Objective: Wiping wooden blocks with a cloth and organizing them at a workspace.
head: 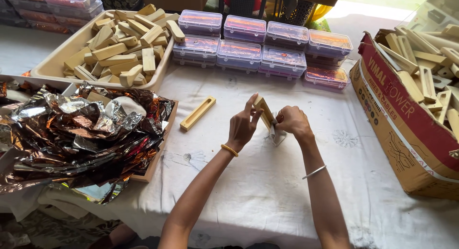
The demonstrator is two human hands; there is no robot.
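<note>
Both hands meet at the centre of the frame, above the white cloth that covers the table. The left hand has its fingers closed on a short wooden block, pinching it from the left side with the thumb and forefinger raised along its upper end, so the block stands tilted, top leaning toward the upper left. The right hand is curled tight against the block's right side, and a small scrap of silvery wrapping hangs below its fingers; I cannot tell whether that hand grips the block itself or only the scrap.

Just left of the hands lies a long slotted wooden piece, flat on the cloth and apart from both hands. At the left of the frame, a shallow tray holds a crumpled heap of shiny foil sheets, silver and copper. In the upper left, a beige tub is piled with plain wooden blocks. Along the top centre sit rows of clear plastic lidded boxes, stacked in places. At the right edge, a cardboard carton in red and brown holds more wooden slotted pieces.
</note>
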